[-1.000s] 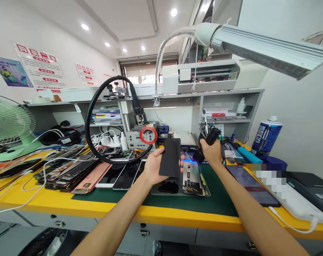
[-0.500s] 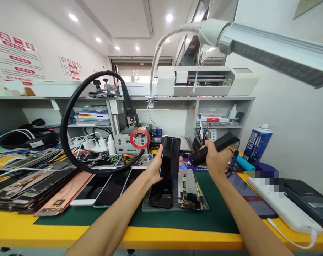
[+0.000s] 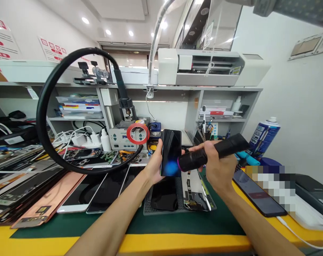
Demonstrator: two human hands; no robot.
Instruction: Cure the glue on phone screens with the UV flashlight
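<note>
My left hand (image 3: 154, 161) grips a black smartphone (image 3: 172, 149) by its sides, held upright with its glossy face toward me. In my right hand (image 3: 218, 160) is a black flashlight (image 3: 194, 159), its purple-rimmed head close to the phone's right edge. A blue glow shows on the lower part of the phone's glass. Below the phone, a dark phone screen (image 3: 164, 197) and a detached display panel (image 3: 193, 192) with a flex cable lie on a grey perforated mat (image 3: 161, 212).
Several phones and tablets, including a white-framed one (image 3: 84, 193), lie to the left. A black hose (image 3: 41, 106) loops in front of the rework station (image 3: 118, 138). At right are a charging phone (image 3: 259, 193), a blue spray can (image 3: 265, 135) and a white power strip (image 3: 302, 209).
My right hand has brought the flashlight left, against the phone's edge, and a blue glow now appears on the glass. The camera view has tilted downward and shifted slightly.
</note>
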